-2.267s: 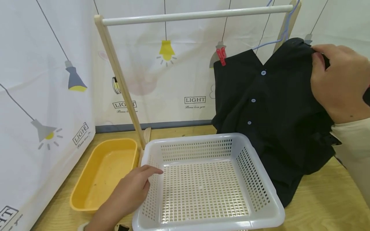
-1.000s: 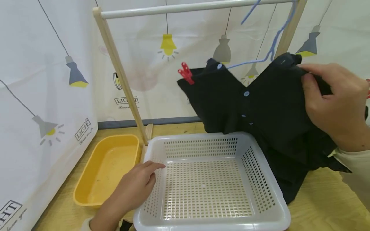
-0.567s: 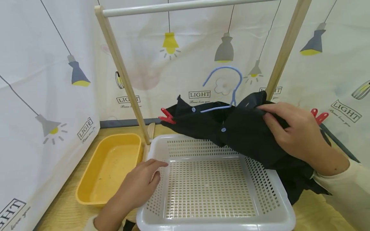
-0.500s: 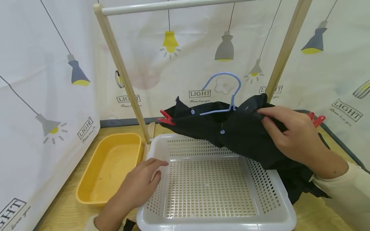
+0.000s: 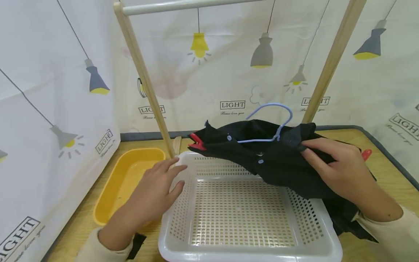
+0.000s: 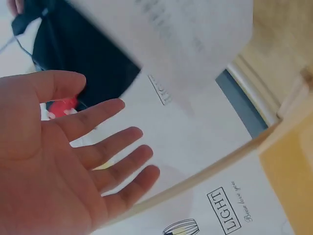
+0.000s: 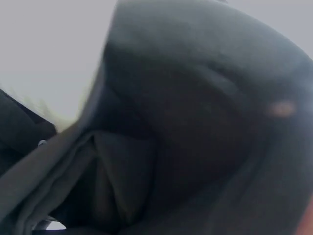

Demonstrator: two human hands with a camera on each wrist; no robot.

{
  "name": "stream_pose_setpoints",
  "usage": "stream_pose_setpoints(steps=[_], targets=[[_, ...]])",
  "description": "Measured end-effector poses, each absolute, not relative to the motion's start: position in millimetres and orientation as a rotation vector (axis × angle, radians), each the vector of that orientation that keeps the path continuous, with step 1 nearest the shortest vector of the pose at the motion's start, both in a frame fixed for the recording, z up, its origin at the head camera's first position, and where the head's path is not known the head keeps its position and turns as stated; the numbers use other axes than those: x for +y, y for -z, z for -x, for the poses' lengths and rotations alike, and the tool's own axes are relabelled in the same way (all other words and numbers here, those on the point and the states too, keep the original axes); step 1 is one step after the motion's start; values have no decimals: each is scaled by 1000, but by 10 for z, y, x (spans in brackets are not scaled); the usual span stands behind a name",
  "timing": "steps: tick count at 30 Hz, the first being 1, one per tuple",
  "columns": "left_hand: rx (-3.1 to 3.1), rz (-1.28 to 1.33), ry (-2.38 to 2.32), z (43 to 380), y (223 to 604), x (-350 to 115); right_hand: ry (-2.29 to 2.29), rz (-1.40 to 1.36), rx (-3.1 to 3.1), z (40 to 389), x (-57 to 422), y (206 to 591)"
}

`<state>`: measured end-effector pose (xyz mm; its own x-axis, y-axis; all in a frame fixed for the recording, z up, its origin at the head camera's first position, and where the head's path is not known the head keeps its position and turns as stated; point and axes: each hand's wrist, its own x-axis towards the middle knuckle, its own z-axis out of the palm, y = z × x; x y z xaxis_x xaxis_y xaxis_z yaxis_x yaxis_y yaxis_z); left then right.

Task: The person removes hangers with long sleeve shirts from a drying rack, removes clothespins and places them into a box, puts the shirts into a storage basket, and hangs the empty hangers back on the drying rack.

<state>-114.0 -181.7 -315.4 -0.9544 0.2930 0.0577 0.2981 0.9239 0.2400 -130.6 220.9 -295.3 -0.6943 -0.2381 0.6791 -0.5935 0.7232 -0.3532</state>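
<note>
ok so from where I'm standing, the shirt (image 5: 278, 174) is hanging over the back and right of the white basket (image 5: 248, 256), and the right hand (image 5: 342, 169) is clearly the nearer one, thumb and fingers pinching the cloth beside the neck. From that grip the shoulder line runs off to the left, tipped only a bit off level, out to a red clip (image 5: 198, 143) at the far end, so that's the long axis imo. The left hand (image 5: 155, 187) is spread, holding nothing, over the basket's left side, with the clip end up and to its right, near but not touching. Can't tell if that hand brushes the rim. A blue hanger (image 5: 256, 140) sits in the neck, hook poking up, well below the rack's bar (image 5: 196, 4). Another clip (image 5: 366, 154) shows past the right hand. Basket's on a wood-grain table (image 5: 392, 171), yellow tray (image 5: 111, 203) just left of it, rack (image 5: 146, 80) behind, and lamp-print sheeting (image 5: 183, 105) round the back and sides
</note>
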Motion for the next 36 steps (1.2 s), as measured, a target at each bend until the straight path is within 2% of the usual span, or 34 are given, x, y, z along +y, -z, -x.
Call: stream_pose_setpoints(steps=[7,14,21,25,36], targets=[[-3167,711,433,1713,2916,-1827,-825,-631,-2280,1321,2302,3070],[-3203,1057,850,2119,2904,-1686,-820,-698,-2230,1308,2353,3077],[-3282,934,867,2146,2914,-1588,-792,-722,-2170,1264,2466,3070],[-3230,953,878,2123,2906,-1553,-874,-728,-2075,1220,2540,3049],[-3142,1217,673,2074,2921,-1067,-966,-688,-1992,1221,2554,3014]])
